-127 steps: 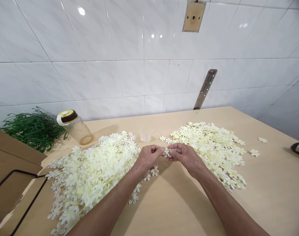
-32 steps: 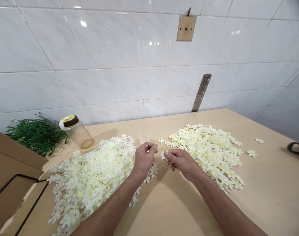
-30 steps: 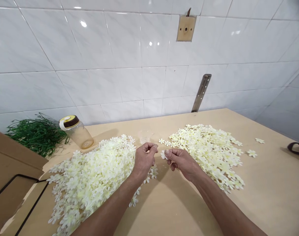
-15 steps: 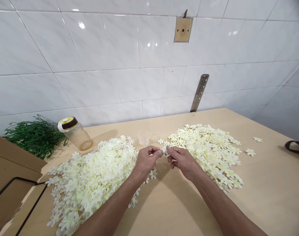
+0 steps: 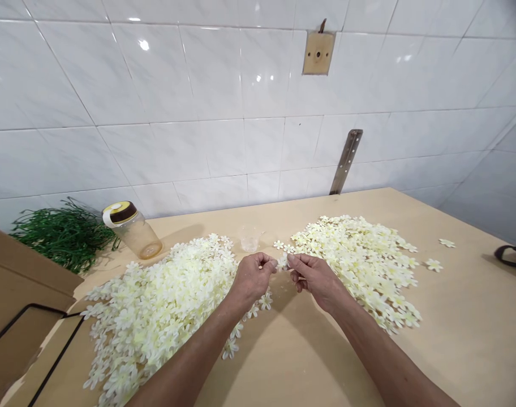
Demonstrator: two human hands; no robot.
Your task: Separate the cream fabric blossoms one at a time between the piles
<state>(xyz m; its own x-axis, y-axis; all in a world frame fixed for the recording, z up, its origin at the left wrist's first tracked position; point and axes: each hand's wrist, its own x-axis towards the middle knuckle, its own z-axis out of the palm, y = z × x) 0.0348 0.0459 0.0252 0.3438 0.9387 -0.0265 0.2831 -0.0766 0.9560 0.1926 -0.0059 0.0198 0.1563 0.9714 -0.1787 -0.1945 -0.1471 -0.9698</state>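
Between my two hands is a small white artificial flower (image 5: 282,263), mostly covered by the fingertips. My left hand (image 5: 250,278) is closed in a pinch at its left edge, thumb against forefinger. From the other side, my right hand (image 5: 313,277) pinches it between thumb and forefinger, the other fingers curled below. A large heap of cream-white artificial flowers (image 5: 168,305) spreads left of my hands and partly under my left forearm. On the right lies a second, flatter heap of pale yellow flowers (image 5: 364,260). Just beyond my hands stands a small clear plastic cup (image 5: 249,240).
A clear bottle with a brown and yellow lid (image 5: 134,232) leans at the back left, beside green artificial stems (image 5: 65,234). A cardboard box (image 5: 24,282) and black wire are at far left. A black strap (image 5: 510,257) lies right. The tiled wall (image 5: 207,147) bounds the tabletop (image 5: 283,362).
My fingertips have moved slightly apart, and more of the flower shows between them. The view has shifted a little; the heaps, cup and bottle stay in place.
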